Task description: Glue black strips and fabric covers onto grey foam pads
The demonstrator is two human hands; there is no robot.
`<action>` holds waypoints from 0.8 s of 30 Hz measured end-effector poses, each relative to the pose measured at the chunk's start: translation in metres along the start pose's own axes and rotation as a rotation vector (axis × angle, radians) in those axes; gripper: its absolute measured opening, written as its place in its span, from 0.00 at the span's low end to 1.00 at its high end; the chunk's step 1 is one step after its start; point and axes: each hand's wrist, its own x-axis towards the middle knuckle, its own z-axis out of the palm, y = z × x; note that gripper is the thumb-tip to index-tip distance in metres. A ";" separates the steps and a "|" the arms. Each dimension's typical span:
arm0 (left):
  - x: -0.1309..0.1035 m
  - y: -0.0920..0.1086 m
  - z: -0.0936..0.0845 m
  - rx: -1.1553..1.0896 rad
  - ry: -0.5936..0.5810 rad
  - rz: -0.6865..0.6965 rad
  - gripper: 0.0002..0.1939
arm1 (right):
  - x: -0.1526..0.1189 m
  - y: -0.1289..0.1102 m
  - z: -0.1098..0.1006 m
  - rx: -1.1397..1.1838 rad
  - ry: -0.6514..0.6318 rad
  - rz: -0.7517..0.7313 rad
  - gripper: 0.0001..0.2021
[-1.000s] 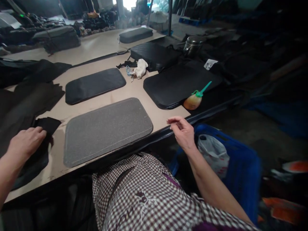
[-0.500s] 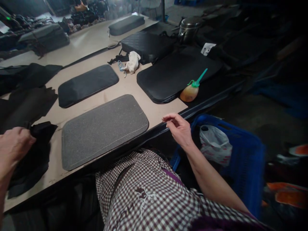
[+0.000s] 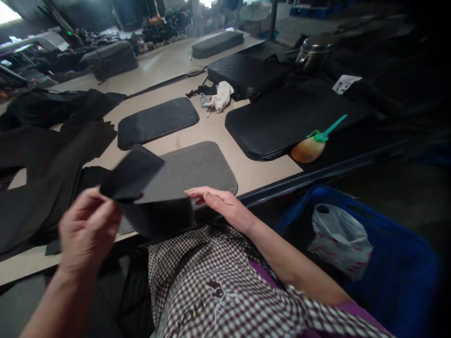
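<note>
A flexible black piece (image 3: 136,173) is pinched at its left end by my left hand (image 3: 89,220). It bends over the near part of a grey speckled panel (image 3: 197,166) with rounded corners. The fingers of my right hand (image 3: 221,202) are pressed together at the piece's right end; whether they grip it is hard to tell. Behind lies a smooth black panel (image 3: 158,119). To the right is a stack of black panels (image 3: 282,122), with a yellow bottle (image 3: 308,149) with a green spout beside its near edge.
Dark sheets (image 3: 45,164) cover the table's left side. A white cloth bundle (image 3: 222,96) lies near the middle. A blue crate (image 3: 398,263) holding a plastic bag (image 3: 341,239) stands at the lower right. A metal pot (image 3: 315,51) is farther back.
My left hand has moved right from the dark pieces, bringing a black piece over the grey panel. My right hand has moved left to its other end. The view has shifted left.
</note>
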 end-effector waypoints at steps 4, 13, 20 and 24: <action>-0.039 -0.041 0.064 -0.169 -0.211 -0.096 0.10 | 0.002 0.015 0.020 0.300 -0.009 0.126 0.22; -0.051 -0.045 0.091 0.084 -0.749 0.004 0.08 | -0.005 0.030 0.018 0.384 0.191 0.265 0.21; -0.003 -0.031 0.085 0.126 -0.681 -0.411 0.22 | -0.007 0.013 -0.005 -0.114 0.030 0.320 0.20; 0.016 -0.026 0.105 0.108 -0.877 -0.500 0.20 | -0.006 0.009 -0.003 -0.223 -0.038 0.278 0.17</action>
